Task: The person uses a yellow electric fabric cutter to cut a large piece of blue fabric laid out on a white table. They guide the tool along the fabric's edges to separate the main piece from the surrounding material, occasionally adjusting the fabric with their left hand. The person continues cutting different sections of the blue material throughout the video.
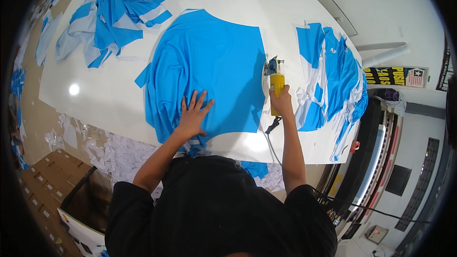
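A large piece of blue fabric [228,62] lies on the white table [114,100], smooth on its right side and bunched in folds on its left. My left hand [193,116] rests on it with fingers spread, pressing near its lower middle. In my right hand [281,101] is a yellow electric fabric cutter [277,83], gripped round its body. The cutter's round blade head [273,65] stands right beside the fabric's right edge. From its lower end a cord [271,145] runs down past my right forearm.
Blue and white fabric pieces lie heaped at the table's far left [116,14] and stacked at the right [333,76]. White scraps [126,157] cover the floor below the near edge. Brown cartons [52,190] are at lower left; a long black machine [357,162] stands at right.
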Demonstrator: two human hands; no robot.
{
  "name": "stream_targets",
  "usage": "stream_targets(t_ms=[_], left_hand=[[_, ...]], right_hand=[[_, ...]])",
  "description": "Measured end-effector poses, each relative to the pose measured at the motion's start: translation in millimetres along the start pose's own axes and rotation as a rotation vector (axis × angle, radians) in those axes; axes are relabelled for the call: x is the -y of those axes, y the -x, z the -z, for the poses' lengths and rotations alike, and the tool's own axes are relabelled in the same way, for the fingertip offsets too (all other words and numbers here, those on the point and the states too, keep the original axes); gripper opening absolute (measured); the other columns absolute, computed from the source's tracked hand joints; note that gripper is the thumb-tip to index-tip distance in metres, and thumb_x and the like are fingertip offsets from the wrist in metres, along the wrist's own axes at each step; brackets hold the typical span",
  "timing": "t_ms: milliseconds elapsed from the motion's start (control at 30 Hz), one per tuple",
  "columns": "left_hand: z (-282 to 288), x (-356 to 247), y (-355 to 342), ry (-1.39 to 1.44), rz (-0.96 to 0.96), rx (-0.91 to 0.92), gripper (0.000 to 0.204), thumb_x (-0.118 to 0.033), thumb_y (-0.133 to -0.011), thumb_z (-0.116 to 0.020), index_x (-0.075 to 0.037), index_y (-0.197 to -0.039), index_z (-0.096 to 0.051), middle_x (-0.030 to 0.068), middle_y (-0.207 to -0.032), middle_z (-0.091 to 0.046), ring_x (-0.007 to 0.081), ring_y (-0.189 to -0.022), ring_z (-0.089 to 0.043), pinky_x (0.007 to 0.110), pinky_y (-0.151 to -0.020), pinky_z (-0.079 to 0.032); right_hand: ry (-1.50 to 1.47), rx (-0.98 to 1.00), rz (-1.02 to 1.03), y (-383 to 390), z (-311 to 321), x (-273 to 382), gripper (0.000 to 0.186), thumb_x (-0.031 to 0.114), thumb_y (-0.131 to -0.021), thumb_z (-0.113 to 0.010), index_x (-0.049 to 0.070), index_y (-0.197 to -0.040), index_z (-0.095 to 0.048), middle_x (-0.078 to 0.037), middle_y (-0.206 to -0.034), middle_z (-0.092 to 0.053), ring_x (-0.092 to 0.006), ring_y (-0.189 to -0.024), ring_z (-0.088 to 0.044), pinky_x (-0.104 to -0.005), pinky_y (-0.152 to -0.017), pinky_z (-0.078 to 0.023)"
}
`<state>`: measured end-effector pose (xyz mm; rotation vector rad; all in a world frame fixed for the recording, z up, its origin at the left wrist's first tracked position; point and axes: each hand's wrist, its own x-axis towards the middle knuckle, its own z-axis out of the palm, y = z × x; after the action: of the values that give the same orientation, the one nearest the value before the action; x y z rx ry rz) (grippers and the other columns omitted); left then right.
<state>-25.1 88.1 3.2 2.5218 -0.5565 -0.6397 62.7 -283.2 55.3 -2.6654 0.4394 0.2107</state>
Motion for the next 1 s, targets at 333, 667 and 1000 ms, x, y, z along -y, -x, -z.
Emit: stream_targets(t_ms=[333,667,1000], left_hand=[[3.9,-5.5,2.1,-0.015,0.011,-0.022,0.139,-0.037,-0.044,-0.102,-0.032,-0.164,-0.032,0.0102,-0.175,-0.012,0.0406,-0.161,-0.005,0.074,-0.124,-0.005],[11.9,-15.4,-0.3,-0.05,0.054,0.015,0.141,-0.035,-0.042,-0.102,-0.032,-0.164,-0.032,0.0104,-0.175,-0.012,0.0406,-0.161,-0.004,0.075,-0.123,-0.008],[15.2,-20.3,-3.1,-0.061,0.074,0.029,0.147,-0.037,-0.04,-0.102,-0.036,-0.166,-0.026,0.0094,-0.176,-0.01,0.0403,-0.161,-0.004,0.075,-0.123,-0.008]], right_hand=[[0.006,0.092,0.121,-36.7,24.1,-12.0,0.054,0.033,-0.093,-0.069,-0.005,-0.117,-0.039,-0.042,-0.096,-0.067,-0.0564,-0.09,-0.069,-0.0567,-0.079,-0.058],[0.002,0.135,0.196,-87.7,31.1,-5.9,0.058,0.036,-0.092,-0.068,-0.008,-0.118,-0.04,-0.041,-0.098,-0.067,-0.0556,-0.091,-0.069,-0.0568,-0.08,-0.058],[0.053,0.122,0.331,-158.4,29.9,17.7,0.057,0.034,-0.093,-0.07,-0.007,-0.118,-0.04,-0.042,-0.095,-0.067,-0.0539,-0.084,-0.072,-0.0543,-0.072,-0.061]])
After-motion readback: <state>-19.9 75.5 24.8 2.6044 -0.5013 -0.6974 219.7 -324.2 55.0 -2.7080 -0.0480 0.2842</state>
